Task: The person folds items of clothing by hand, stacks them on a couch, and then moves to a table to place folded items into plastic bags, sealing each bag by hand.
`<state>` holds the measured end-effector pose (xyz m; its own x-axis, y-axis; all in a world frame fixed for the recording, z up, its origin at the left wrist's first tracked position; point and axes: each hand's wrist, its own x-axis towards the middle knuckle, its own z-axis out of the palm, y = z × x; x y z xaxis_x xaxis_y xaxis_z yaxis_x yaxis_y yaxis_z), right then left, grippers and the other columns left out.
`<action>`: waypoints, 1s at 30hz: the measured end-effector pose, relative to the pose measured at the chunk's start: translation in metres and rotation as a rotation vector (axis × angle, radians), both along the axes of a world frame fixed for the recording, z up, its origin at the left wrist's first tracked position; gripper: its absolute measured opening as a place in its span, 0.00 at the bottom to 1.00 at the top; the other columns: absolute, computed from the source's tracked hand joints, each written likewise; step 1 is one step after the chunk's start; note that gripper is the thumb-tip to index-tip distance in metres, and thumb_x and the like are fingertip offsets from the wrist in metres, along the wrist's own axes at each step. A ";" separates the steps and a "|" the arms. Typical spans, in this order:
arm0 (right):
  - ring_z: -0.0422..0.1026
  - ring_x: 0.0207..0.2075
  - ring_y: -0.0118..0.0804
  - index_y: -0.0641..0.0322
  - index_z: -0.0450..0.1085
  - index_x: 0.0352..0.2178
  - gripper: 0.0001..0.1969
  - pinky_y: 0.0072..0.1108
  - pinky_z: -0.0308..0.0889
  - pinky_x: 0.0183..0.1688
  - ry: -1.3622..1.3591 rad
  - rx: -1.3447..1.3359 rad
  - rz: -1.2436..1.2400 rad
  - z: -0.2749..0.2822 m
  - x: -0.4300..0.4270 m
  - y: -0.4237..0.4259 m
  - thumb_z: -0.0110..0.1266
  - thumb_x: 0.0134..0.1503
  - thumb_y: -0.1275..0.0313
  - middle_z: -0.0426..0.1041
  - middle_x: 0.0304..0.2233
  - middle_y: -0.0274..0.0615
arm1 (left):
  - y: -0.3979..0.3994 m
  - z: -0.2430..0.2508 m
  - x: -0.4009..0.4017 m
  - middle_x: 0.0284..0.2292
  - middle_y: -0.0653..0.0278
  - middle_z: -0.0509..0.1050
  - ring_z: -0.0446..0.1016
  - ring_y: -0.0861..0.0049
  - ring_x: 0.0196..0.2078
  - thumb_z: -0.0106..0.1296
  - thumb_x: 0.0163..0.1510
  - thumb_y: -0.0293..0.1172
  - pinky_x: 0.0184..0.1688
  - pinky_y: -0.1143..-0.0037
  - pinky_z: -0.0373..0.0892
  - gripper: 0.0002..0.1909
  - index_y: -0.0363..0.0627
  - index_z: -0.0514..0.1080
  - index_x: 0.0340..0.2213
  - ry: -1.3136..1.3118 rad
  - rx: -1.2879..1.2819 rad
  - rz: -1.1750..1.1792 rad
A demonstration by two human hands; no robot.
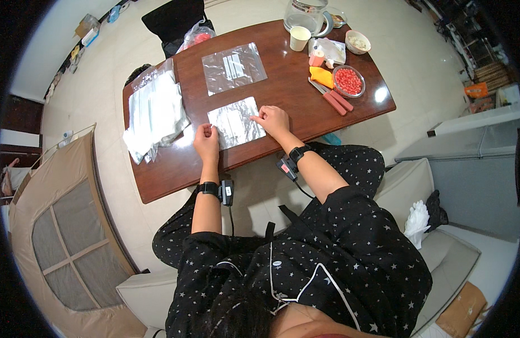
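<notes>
A clear plastic bag (236, 123) with pale strips at its middle lies near the table's front edge, between my hands. My left hand (206, 138) is at its left edge with curled fingers. My right hand (271, 119) touches or hovers at its right edge, thumb and forefinger close to the plastic. Whether either hand pinches the bag cannot be told. Farther back, a flat clear zip bag (213, 78) lies with white strips (233, 67) on or in it. A thick pile of clear plastic bags (156, 112) lies on the left of the table.
On the right of the wooden table (281, 93) are a bowl of red berries (348, 82), red-handled knives (338, 102), an orange piece (322, 77), a paper cup (300, 39), a glass pitcher (304, 19) and a bowl of pale food (358, 42). A black chair (175, 21) stands behind.
</notes>
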<state>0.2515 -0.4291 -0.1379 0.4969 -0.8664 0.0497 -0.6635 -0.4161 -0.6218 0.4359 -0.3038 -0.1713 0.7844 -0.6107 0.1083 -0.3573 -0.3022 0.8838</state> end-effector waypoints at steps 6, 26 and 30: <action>0.70 0.25 0.40 0.58 0.67 0.16 0.18 0.30 0.64 0.25 0.011 0.004 0.013 0.000 0.000 0.000 0.60 0.44 0.55 0.69 0.17 0.39 | 0.001 0.003 -0.001 0.20 0.64 0.72 0.69 0.80 0.21 0.55 0.45 0.26 0.26 0.79 0.67 0.06 0.38 0.72 0.28 -0.047 -0.003 -0.011; 0.67 0.21 0.40 0.57 0.66 0.17 0.18 0.29 0.61 0.22 -0.055 -0.032 -0.035 -0.006 -0.002 0.000 0.62 0.42 0.56 0.67 0.16 0.37 | -0.003 -0.001 -0.003 0.21 0.63 0.70 0.68 0.77 0.21 0.54 0.44 0.24 0.26 0.78 0.66 0.04 0.38 0.71 0.25 -0.052 -0.003 -0.020; 0.70 0.24 0.41 0.56 0.67 0.19 0.17 0.31 0.64 0.25 -0.010 0.017 -0.013 0.000 0.001 0.001 0.61 0.44 0.55 0.69 0.17 0.38 | 0.001 -0.001 0.002 0.21 0.61 0.70 0.68 0.75 0.21 0.54 0.44 0.24 0.26 0.76 0.65 0.04 0.38 0.69 0.23 -0.056 0.017 -0.018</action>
